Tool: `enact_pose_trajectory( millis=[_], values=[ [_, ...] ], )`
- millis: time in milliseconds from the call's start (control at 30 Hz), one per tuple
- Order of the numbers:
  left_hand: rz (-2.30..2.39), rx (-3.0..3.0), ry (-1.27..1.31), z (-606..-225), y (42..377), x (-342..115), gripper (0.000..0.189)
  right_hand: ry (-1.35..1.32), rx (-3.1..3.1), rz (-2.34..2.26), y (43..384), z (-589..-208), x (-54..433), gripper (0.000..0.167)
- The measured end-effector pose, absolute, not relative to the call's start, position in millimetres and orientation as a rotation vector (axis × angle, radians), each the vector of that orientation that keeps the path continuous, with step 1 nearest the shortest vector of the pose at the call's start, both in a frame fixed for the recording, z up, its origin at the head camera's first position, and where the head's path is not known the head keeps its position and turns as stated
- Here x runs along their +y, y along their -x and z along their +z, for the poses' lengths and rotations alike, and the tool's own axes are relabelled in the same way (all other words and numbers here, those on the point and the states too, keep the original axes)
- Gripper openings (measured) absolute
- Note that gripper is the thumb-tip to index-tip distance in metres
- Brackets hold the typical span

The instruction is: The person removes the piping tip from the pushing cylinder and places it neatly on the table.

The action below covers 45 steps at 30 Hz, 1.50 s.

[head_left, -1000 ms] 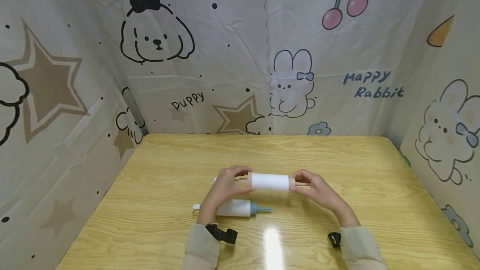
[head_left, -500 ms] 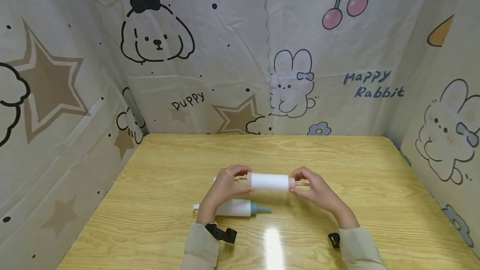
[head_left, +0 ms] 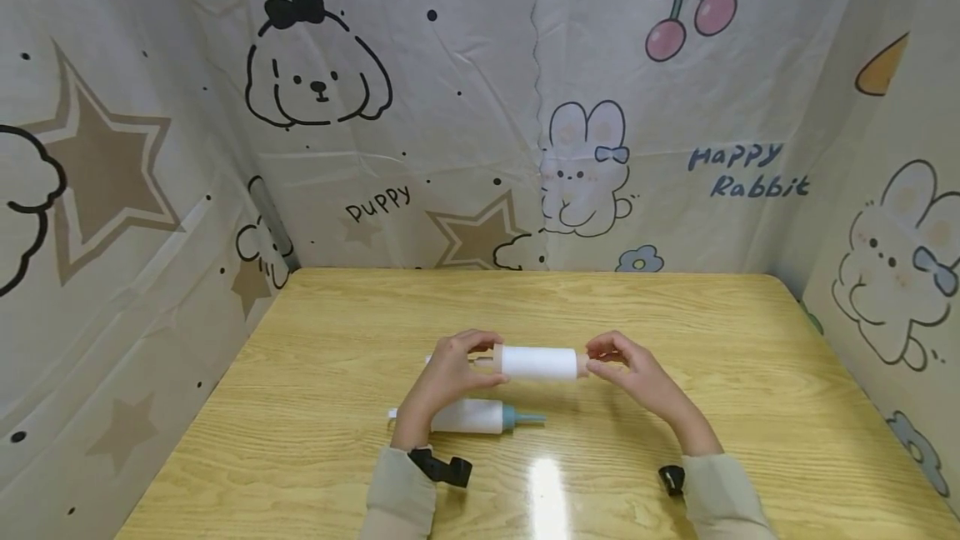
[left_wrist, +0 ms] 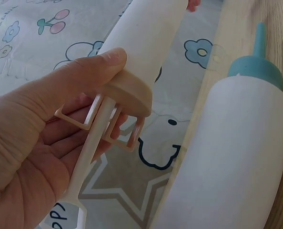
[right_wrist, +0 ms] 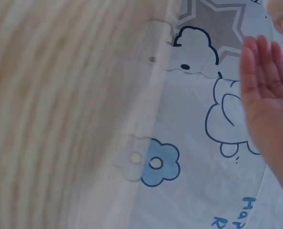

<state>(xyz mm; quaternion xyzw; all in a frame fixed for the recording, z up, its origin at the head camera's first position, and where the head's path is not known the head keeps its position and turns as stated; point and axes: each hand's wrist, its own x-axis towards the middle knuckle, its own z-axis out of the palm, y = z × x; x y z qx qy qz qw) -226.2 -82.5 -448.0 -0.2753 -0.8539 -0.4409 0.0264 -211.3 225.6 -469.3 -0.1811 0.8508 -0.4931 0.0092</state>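
In the head view a white-barrelled syringe with beige ends (head_left: 538, 363) is held level above the table. My left hand (head_left: 450, 369) grips its plunger end, with the thumb on the barrel beside the beige collar (left_wrist: 129, 93) and fingers behind the looped finger grips. At the other end, my right hand (head_left: 630, 369) has thumb and index finger at the beige nozzle cap (head_left: 582, 366), hiding the thin nozzle in the head view. Its other fingers (right_wrist: 263, 62) stretch out beside the nozzle. A second white syringe, with a teal cap (head_left: 509, 417), lies nearer me, partly behind the left wrist.
The wooden table (head_left: 337, 315) ends at a patterned cloth (head_left: 420, 132) behind and at both sides. Each wrist wears a black camera strap. A light reflection lies on the tabletop near the front.
My right hand has shifted slightly right along the cap, and its fingers now cover the thin nozzle that showed before. The left hand keeps its grip; the head view has shifted a little.
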Motion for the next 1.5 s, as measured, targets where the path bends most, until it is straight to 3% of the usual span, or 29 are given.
enact_pose_trajectory(
  millis=[133,300,933,1500],
  values=[
    [-1.371,-2.638,0.859,-447.2,225.1,-82.7,0.046,0.406,2.532,-1.575,213.8,-468.4,229.0,0.040],
    [-1.366,-2.639,0.869,-446.5,223.8,-82.8,0.046,0.390,2.378,-1.626,217.6,-469.7,230.0,0.056],
    [-1.360,-2.641,0.868,-447.3,225.0,-82.1,0.045,0.478,2.374,-1.595,214.7,-467.6,225.1,0.028],
    [-1.344,-2.655,0.867,-444.4,223.8,-85.4,0.048,0.656,2.561,-1.586,212.1,-470.1,221.1,0.026]
  ],
)
